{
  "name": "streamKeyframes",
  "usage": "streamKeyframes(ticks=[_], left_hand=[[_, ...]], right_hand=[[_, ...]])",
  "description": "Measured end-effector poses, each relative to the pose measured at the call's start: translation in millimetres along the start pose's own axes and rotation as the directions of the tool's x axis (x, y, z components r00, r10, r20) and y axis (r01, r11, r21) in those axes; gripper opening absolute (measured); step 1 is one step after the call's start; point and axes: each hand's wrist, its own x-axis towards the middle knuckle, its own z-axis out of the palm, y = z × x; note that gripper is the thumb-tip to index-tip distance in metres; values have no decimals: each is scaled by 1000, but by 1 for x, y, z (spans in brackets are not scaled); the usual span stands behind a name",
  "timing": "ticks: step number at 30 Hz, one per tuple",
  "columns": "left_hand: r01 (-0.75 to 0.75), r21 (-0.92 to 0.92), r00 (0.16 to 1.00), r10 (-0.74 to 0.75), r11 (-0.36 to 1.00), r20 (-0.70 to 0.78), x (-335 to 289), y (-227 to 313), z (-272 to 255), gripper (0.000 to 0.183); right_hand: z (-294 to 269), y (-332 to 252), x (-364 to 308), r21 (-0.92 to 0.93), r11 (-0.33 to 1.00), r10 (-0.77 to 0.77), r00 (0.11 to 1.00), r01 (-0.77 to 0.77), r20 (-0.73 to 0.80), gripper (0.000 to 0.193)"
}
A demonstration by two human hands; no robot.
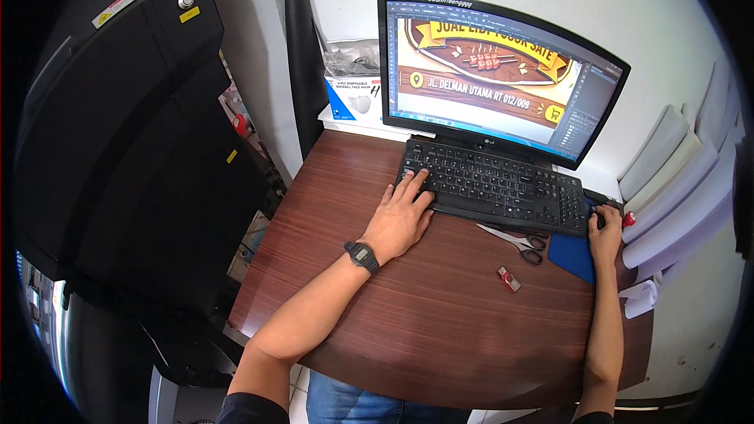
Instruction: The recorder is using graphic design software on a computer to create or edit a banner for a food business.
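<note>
My left hand (399,216) lies on the left end of a black keyboard (487,182), fingers stretched out over the keys and the wrist on the desk. At the keyboard's right end, my right hand (603,237) curls over a dark computer mouse (600,221), which it mostly hides. Under that hand is a blue mouse pad (572,257). Behind the keyboard stands a monitor (487,71) showing a brown and yellow banner design with skewers. Scissors (518,243) lie partly open just below the keyboard. Nearer to me is a small red and silver USB stick (509,279).
Rolls of pale sheet material (683,196) lean along the right wall beside my right arm. A face mask box (352,99) sits left of the monitor, near an upright black roll (305,55). A large black machine (133,126) stands left of the brown desk (314,204).
</note>
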Motion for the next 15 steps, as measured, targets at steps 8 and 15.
streamKeyframes(ticks=[8, 15], left_hand=[[-3, 4, 1000, 3, 1000, 4, 0, -1, 0, 32], [27, -31, 1000, -28, 999, -10, 0, 0, 0, 33]], right_hand=[[-1, -3, 1, 15, 1000, 3, 1000, -3, -4, 21], [1, 1, 0, 2, 1000, 12, 1000, -12, 6, 22]])
